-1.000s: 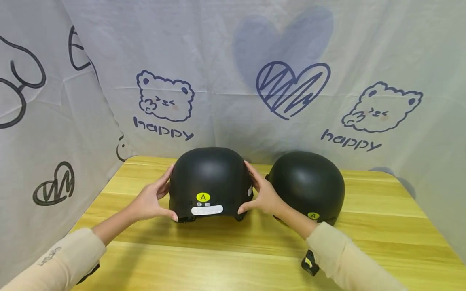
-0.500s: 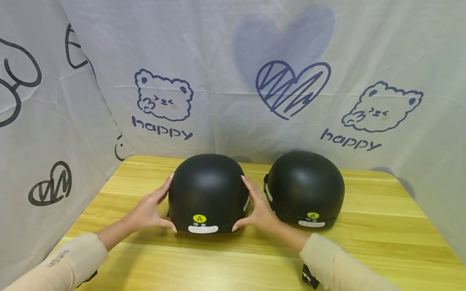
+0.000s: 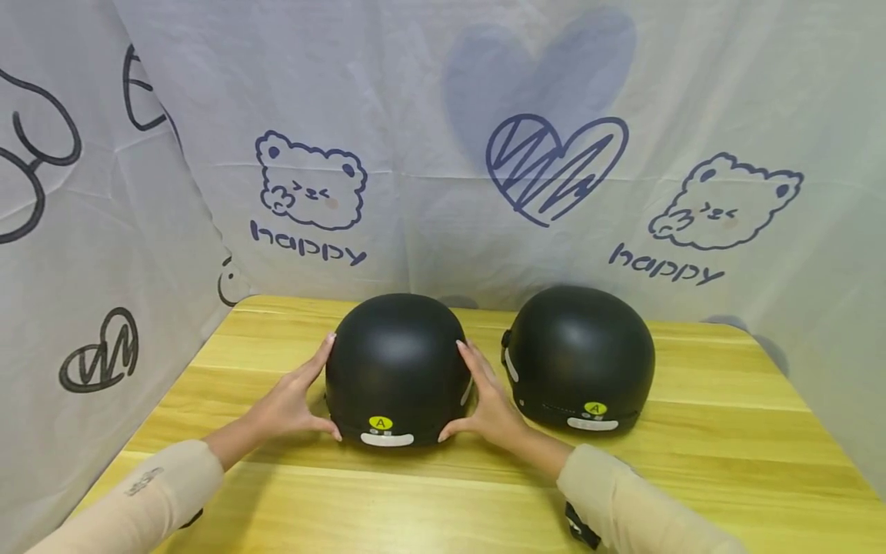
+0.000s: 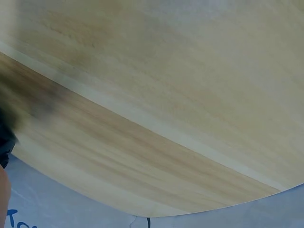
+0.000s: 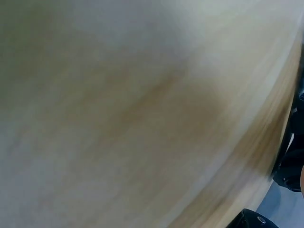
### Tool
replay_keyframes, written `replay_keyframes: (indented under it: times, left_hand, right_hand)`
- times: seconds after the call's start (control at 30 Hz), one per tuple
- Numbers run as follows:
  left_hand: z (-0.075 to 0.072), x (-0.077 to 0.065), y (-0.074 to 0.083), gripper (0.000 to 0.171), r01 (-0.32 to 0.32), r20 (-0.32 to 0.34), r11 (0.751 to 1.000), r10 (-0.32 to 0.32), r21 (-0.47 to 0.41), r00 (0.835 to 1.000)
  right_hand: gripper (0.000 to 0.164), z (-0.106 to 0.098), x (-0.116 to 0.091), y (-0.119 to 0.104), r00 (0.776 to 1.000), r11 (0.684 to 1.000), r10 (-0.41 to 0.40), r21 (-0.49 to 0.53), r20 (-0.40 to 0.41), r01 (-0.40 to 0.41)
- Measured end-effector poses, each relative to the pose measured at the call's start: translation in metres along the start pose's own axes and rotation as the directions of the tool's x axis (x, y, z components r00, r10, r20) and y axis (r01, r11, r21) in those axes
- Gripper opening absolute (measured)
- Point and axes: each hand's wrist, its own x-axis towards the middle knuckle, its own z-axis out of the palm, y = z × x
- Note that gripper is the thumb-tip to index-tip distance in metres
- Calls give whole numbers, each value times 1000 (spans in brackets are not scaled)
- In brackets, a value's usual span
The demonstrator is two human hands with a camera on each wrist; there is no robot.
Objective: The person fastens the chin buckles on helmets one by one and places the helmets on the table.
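A matte black helmet (image 3: 398,362) stands upright on the wooden table in the head view, a yellow "A" sticker and a white strip low on its near side. My left hand (image 3: 291,402) holds its left side, fingers up along the shell and thumb at the lower rim. On the opposite side my right hand (image 3: 490,406) grips it in the same way. In the left wrist view only a dark bit of the helmet (image 4: 5,140) shows at the left edge. The right wrist view has black helmet parts (image 5: 294,142) at its right edge.
A second black helmet (image 3: 584,354) with the same sticker sits just to the right, close to my right hand. The wooden tabletop (image 3: 388,500) reaches back to a white cloth (image 3: 415,100) with drawn bears and hearts; more cloth hangs at the left.
Both hands have lowered the helmet from above the table, and its tilted near rim has come down level. Since half a second ago it has shifted only slightly. The second helmet stayed put.
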Motion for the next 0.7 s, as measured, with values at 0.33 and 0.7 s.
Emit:
replay_keyframes:
  times: [0.33, 0.7]
  left_hand:
    - [6, 5, -6, 141, 22, 30, 1000, -22, 14, 999]
    - [7, 13, -9, 142, 59, 51, 998, -59, 2, 997]
  right_hand:
    - [129, 5, 0, 5, 1000, 1000, 14, -19, 17, -13]
    - [130, 5, 6, 10, 1000, 998, 21, -54, 20, -19]
